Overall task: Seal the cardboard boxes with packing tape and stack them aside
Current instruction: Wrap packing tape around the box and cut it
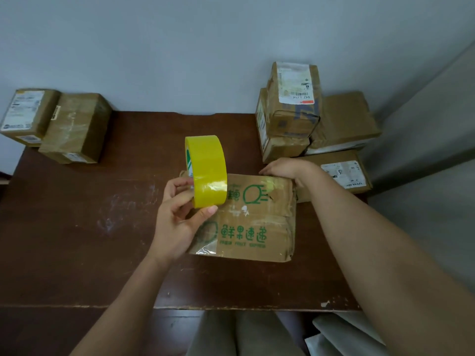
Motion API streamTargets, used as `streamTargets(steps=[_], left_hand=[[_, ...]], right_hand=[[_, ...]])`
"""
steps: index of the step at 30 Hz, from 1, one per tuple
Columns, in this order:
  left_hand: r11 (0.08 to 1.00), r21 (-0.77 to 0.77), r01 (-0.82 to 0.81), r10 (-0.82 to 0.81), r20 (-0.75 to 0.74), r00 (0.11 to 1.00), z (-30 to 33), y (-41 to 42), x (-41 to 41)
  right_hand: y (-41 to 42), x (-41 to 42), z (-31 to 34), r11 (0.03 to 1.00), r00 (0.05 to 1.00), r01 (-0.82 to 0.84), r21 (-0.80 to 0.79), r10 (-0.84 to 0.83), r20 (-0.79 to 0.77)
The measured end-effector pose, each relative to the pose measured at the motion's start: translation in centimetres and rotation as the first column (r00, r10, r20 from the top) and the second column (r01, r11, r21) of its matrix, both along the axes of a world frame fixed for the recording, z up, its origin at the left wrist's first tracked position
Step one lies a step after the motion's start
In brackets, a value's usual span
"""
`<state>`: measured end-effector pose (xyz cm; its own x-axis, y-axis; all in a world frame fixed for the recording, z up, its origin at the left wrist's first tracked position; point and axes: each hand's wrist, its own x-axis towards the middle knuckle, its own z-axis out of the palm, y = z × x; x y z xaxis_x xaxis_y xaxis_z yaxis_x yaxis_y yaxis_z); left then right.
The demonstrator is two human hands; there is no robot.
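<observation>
Taping looks barely started imo: left hand (pixel 177 222) pinches the yellow tape roll (pixel 207 172) upright over the fruit box (pixel 253 222) mid-table, right hand (pixel 285 168) presses its far edge w/ fingers flat, other boxes (pixel 290 111) piled behind it, rest tbd.

Centre box (pixel 253 222): green print, Chinese characters 鲜果速递 with small Latin line under, reads roughly "FRESH FRUIT EXPRESS", blurred; green fruit logo repeated above the seam. Top box of the stack (pixel 294 98) behind-right of the centre box: white shipping label, barcode, digits about "042", upside down. Other labels too small to read.
</observation>
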<state>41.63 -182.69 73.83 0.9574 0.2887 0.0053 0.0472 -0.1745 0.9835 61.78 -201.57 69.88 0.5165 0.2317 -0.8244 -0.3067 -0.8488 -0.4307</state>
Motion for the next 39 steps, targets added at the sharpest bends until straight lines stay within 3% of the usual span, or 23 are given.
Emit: streamTargets(steps=[5, 9, 13, 15, 18, 22, 26, 28, 31, 36, 39], left_hand=[[0.998, 0.068, 0.003, -0.003, -0.002, 1.000, 0.2, 0.0, 0.1], [0.997, 0.078, -0.018, 0.019, -0.001, 1.000, 0.2, -0.1, 0.1], [0.999, 0.050, -0.015, 0.015, -0.006, 1.000, 0.1, -0.1, 0.0], [0.999, 0.041, -0.026, 0.026, -0.008, 1.000, 0.1, -0.2, 0.0], [0.999, 0.023, -0.029, 0.029, -0.002, 1.000, 0.0, -0.2, 0.1], [0.999, 0.011, -0.035, 0.036, -0.019, 0.999, -0.2, 0.0, 0.1], [0.999, -0.021, -0.024, 0.023, -0.031, 0.999, -0.1, 0.2, 0.1], [0.999, -0.040, -0.026, 0.024, -0.046, 0.999, -0.3, 0.5, 0.2], [0.998, -0.055, -0.026, 0.022, -0.068, 0.997, -0.6, 1.0, 0.2], [0.994, -0.107, -0.009, 0.002, -0.065, 0.998, -0.1, 0.8, 0.1], [0.992, -0.124, -0.008, -0.001, -0.069, 0.998, -0.1, 1.1, 0.1]], right_hand=[[-0.2, 0.1, -2.2, 0.995, 0.997, -0.052, 0.081, 0.057, -0.055], [0.4, 0.9, -3.7, 0.978, 0.969, -0.206, 0.035, 0.199, 0.148], [0.6, 1.3, -4.5, 0.965, 0.928, -0.259, 0.030, 0.240, 0.286], [0.7, 1.5, -4.8, 0.965, 0.917, -0.262, 0.016, 0.243, 0.317], [0.8, 2.0, -5.4, 0.993, 0.955, -0.117, -0.002, 0.113, 0.274], [0.6, 2.0, -5.8, 0.966, 0.929, -0.216, -0.144, 0.249, 0.274], [0.6, 2.1, -4.2, 0.976, 0.926, -0.184, -0.113, 0.211, 0.313], [0.2, 1.7, -3.1, 0.986, 0.942, -0.164, -0.041, 0.169, 0.291], [-1.2, 0.5, -0.5, 0.962, 0.868, -0.241, 0.127, 0.155, 0.472], [-1.6, -2.6, 5.2, 0.939, 0.766, -0.192, 0.287, -0.040, 0.642], [-1.1, -5.7, 8.2, 0.886, 0.754, -0.107, 0.452, -0.224, 0.618]])
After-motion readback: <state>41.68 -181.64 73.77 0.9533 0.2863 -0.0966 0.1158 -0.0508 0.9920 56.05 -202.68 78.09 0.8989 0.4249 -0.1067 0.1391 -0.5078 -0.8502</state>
